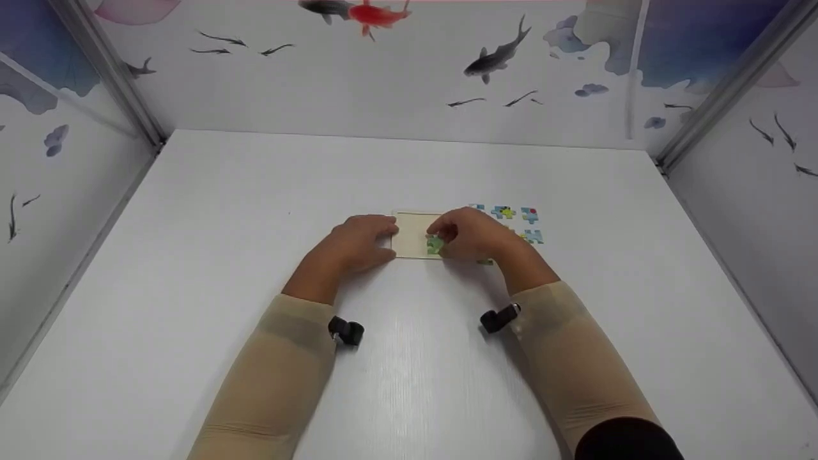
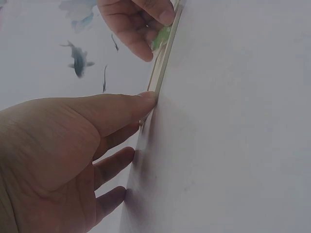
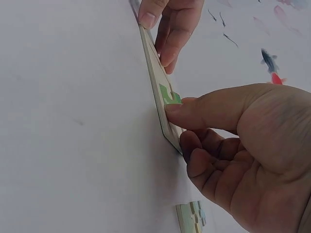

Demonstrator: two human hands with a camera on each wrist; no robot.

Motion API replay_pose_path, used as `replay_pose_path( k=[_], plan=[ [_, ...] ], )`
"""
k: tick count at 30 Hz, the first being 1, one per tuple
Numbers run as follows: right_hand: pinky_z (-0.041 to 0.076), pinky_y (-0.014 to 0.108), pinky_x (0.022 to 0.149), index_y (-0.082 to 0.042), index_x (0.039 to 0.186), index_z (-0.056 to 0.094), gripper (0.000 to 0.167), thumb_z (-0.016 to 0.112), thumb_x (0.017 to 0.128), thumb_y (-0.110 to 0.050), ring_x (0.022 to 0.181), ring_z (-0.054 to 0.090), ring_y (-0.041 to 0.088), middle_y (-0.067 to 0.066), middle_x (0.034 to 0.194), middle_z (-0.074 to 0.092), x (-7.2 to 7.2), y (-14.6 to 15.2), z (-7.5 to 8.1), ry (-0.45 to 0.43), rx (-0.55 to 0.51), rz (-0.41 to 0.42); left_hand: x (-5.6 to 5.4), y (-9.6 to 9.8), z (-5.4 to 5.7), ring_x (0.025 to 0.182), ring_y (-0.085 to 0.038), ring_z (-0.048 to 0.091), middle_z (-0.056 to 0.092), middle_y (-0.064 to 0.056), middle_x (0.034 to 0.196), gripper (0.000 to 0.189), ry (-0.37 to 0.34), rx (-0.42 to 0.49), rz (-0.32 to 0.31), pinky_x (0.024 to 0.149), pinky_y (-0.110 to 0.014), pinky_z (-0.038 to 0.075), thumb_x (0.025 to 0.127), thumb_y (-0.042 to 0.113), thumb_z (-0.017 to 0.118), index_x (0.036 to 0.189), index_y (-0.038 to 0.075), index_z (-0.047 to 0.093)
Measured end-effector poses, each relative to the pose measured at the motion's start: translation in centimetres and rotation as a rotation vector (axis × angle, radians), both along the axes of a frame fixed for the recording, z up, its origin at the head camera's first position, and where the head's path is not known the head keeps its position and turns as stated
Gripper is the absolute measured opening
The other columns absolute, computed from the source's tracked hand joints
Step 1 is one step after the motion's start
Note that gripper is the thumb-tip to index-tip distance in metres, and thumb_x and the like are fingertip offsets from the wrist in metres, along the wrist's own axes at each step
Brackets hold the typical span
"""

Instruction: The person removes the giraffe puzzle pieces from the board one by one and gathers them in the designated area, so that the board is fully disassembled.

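A shallow, pale wooden puzzle tray (image 1: 409, 233) lies flat on the white table. The left hand (image 1: 364, 241) grips its left end, thumb at the near corner and fingers toward the far one. A green jigsaw piece (image 1: 434, 245) lies in the right part of the tray. Over it, the right hand (image 1: 476, 236) has its thumb and index finger at the piece; the right wrist view shows the thumb (image 3: 182, 114) on the green piece (image 3: 167, 93). The right hand hides the tray's right end in the head view.
Several loose jigsaw pieces (image 1: 529, 215) in blue, yellow and green lie on the white table (image 1: 409, 358) right of the tray, partly behind the right hand. Upright panels with painted fish (image 1: 495, 61) enclose the table at the back and sides.
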State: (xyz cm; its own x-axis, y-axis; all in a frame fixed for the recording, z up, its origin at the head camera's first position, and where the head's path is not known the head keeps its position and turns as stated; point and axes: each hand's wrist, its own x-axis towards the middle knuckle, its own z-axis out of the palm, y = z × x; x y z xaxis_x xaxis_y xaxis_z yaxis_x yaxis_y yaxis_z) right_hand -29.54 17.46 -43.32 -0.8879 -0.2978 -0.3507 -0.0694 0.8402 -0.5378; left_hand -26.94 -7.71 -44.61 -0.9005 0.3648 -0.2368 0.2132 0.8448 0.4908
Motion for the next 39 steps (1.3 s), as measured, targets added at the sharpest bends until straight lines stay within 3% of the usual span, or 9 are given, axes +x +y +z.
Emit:
replay_pose_path(
  k=[6,12,19,24,31,39],
  plan=[
    [0.056,0.042,0.103,-0.029,0.124,0.078,0.035,0.076,0.093,-0.012,0.112,0.061,0.024,-0.001,0.120,0.071,-0.2,0.3,0.0,0.017,-0.015,0.002,-0.2,-0.2,-0.3,0.164,-0.024,0.032,0.043,0.006,0.172,0.058,0.014,0.006,-0.006,0.134,-0.052,0.028,0.103,0.032,0.069,0.158,0.022,0.054],
    [0.060,0.040,0.098,-0.029,0.124,0.079,0.026,0.071,0.102,-0.017,0.112,0.066,0.023,-0.001,0.124,0.073,-0.9,1.9,0.4,0.028,-0.115,-0.012,-0.2,-0.3,-0.2,0.165,-0.024,0.032,0.042,0.007,0.173,0.058,0.009,0.005,-0.008,0.134,-0.053,0.027,0.104,0.033,0.068,0.159,0.023,0.054],
    [0.061,0.038,0.095,-0.024,0.136,0.073,0.038,0.074,0.100,-0.011,0.113,0.069,0.024,0.004,0.127,0.069,-1.7,6.6,2.0,0.010,-0.251,-0.074,-0.1,-0.4,-0.2,0.165,-0.026,0.032,0.042,0.005,0.173,0.057,0.022,0.014,-0.018,0.135,-0.055,0.026,0.104,0.031,0.067,0.159,0.021,0.054],
    [0.061,0.033,0.093,-0.025,0.135,0.073,0.040,0.078,0.098,-0.013,0.114,0.067,0.026,0.004,0.129,0.068,-1.8,10.5,2.3,-0.056,-0.241,-0.139,-0.1,-0.3,-0.4,0.165,-0.025,0.031,0.041,0.005,0.173,0.057,0.019,0.016,-0.013,0.135,-0.051,0.025,0.104,0.031,0.068,0.158,0.021,0.054],
    [0.061,0.028,0.091,-0.022,0.140,0.070,0.042,0.076,0.099,-0.015,0.115,0.066,0.024,0.006,0.131,0.068,-1.4,15.6,1.6,-0.098,-0.231,-0.194,0.1,-0.3,-0.2,0.164,-0.024,0.032,0.043,0.006,0.172,0.056,0.015,0.032,-0.007,0.135,-0.049,0.027,0.103,0.029,0.067,0.157,0.021,0.055],
    [0.062,0.026,0.088,-0.022,0.144,0.066,0.049,0.077,0.097,-0.014,0.108,0.069,0.019,0.004,0.129,0.071,-1.0,19.1,1.3,-0.134,-0.193,-0.154,-0.1,-0.4,-0.3,0.164,-0.025,0.032,0.043,0.005,0.172,0.057,0.018,0.032,-0.015,0.135,-0.050,0.028,0.103,0.030,0.067,0.157,0.020,0.055]
  ],
)
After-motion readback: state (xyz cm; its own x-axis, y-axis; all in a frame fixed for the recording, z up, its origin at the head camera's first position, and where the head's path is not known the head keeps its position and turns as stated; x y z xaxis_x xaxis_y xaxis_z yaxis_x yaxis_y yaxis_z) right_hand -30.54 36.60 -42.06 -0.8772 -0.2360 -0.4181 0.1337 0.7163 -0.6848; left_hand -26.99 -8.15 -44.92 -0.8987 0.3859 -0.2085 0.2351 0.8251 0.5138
